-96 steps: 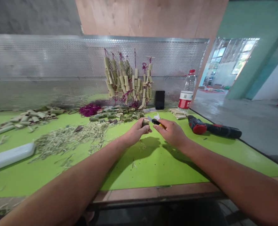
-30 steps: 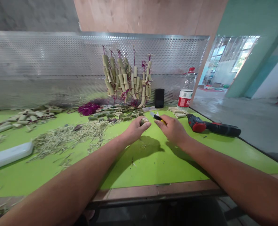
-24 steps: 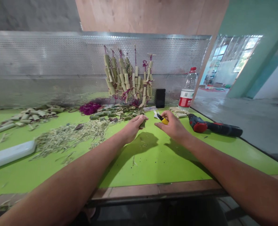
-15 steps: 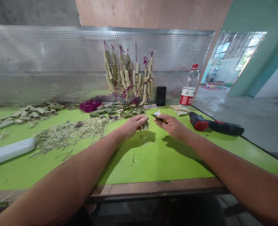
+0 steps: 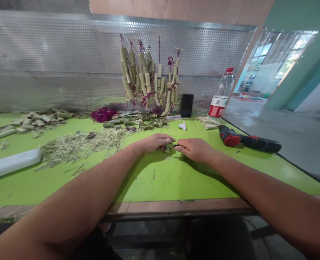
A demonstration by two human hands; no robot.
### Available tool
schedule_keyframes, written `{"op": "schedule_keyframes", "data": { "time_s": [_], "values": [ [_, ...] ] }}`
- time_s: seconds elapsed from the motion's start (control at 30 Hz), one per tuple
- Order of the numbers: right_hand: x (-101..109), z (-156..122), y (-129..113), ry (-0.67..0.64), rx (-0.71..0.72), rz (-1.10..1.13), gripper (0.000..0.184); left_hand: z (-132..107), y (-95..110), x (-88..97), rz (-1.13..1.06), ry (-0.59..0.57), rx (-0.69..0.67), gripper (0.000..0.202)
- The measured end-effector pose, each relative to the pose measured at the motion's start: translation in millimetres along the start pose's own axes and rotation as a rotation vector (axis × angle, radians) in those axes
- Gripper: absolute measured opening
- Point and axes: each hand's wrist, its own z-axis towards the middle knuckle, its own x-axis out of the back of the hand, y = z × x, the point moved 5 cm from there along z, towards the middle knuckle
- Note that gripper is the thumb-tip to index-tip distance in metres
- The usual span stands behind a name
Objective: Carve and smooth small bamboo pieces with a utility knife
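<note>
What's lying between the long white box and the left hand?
A heap of thin bamboo shavings on the green table, seen from the head camera.

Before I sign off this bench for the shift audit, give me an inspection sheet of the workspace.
Surface: green table top, fine flecks at its middle.
Job's things: bamboo piece held down under the left hand; dark-tipped tool, mostly hidden in the right hand.
Clutter: shavings pile, cut bamboo pieces, purple cord, phone, water bottle, drill, white bar.
Hands: left hand closed over the bamboo piece; right hand closed on the dark-tipped tool.
Cables: nothing seen.
Surroundings: perforated metal panel hung with bamboo strings; open hall on the right.
</note>
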Motion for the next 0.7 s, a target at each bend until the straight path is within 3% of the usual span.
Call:
{"op": "schedule_keyframes", "data": {
  "time_s": [0.23,0.7],
  "values": [
    [-5.0,1.1,-8.7,0.041,-0.015,-0.201,0.045,-0.3,-3.0,-0.1,-0.039,0.008,0.007,0.046],
    [-6.8,5.7,-16.7,-0.009,0.002,-0.223,0.049,1.3,-4.2,-0.3,-0.077,-0.015,0.0,0.043]
  ]
}}
